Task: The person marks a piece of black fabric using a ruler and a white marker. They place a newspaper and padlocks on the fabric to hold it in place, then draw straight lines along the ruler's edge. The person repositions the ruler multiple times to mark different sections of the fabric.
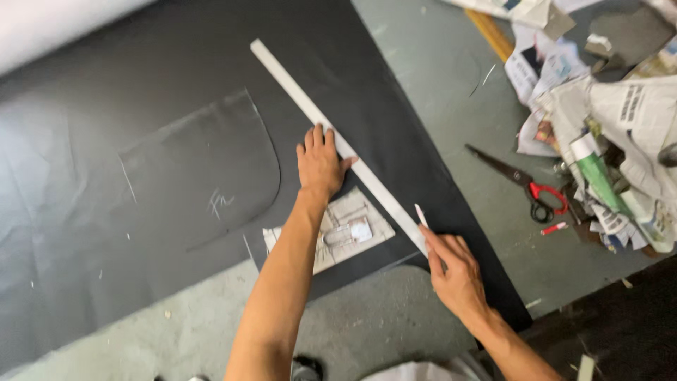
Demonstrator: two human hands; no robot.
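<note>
Ruler [331, 134] lies pinned under left hand [321, 164], right hand [455, 271] at its end.

Black sheet [176, 106] with faint white chalk marks. White long ruler [331, 137]. White marking stick [421, 215]. Scissors [525, 183] with red handles, dark blades. Red pen [553, 228]. Green-and-white tube [598, 173]. Grey-green floor [437, 77]. Printed black-on-white newspapers [635, 113]. Pale card [349, 229], grey printed shapes.

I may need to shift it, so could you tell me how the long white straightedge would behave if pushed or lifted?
The straightedge looks thin, flat and rigid, so it probably slides rather than rolls. The left hand presses it onto the smooth black sheet, suggesting it slips easily. It seems light.
</note>
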